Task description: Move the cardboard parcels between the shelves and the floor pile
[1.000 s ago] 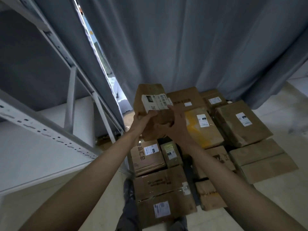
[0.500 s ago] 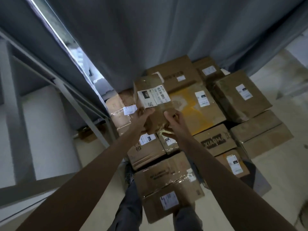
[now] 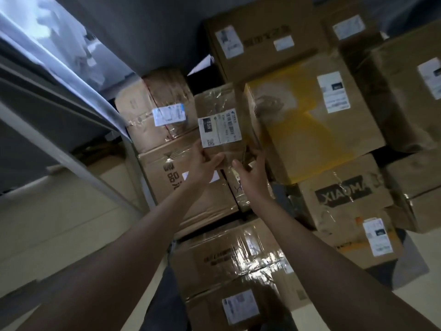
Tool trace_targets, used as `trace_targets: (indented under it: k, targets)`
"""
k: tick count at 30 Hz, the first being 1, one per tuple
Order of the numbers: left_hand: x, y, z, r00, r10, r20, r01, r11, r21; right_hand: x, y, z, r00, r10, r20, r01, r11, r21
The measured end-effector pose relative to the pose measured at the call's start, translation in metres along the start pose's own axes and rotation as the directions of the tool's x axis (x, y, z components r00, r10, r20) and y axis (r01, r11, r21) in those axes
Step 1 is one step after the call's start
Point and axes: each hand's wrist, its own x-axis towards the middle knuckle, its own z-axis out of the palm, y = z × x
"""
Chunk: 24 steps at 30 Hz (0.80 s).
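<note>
Both hands hold one small parcel above the floor pile: the left hand grips its lower edge, the right hand its lower right corner.

Both hands, left hand and right hand, sit low on the held box. Yellow box touches it right of the right hand, no gap there. Taped box packs close left of the left hand. Printed box and more parcels lie under both hands. Shelf post further left; bare floor beyond it is open. Dark gap past the held box.
</note>
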Motion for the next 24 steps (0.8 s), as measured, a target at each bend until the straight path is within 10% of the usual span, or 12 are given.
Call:
trace_targets:
  k: [10, 15, 24]
  targets:
    - [0.119, -0.08, 0.011, 0.998, 0.036, 0.058, -0.04, 0.996, 0.076, 0.102, 0.072, 0.042, 0.985, -0.153, -0.079, 0.136, 0.973, -0.186]
    - [0.149, -0.094, 0.018, 0.999, 0.029, 0.028, -0.039, 0.887, 0.459, 0.121, 0.1, 0.065, 0.971, -0.214, -0.107, 0.175, 0.939, -0.296]
    - [0.171, -0.097, 0.017, 0.988, -0.101, 0.121, 0.06, 0.95, 0.305, 0.149, 0.107, 0.085, 0.99, -0.131, -0.049, 0.103, 0.92, -0.378]
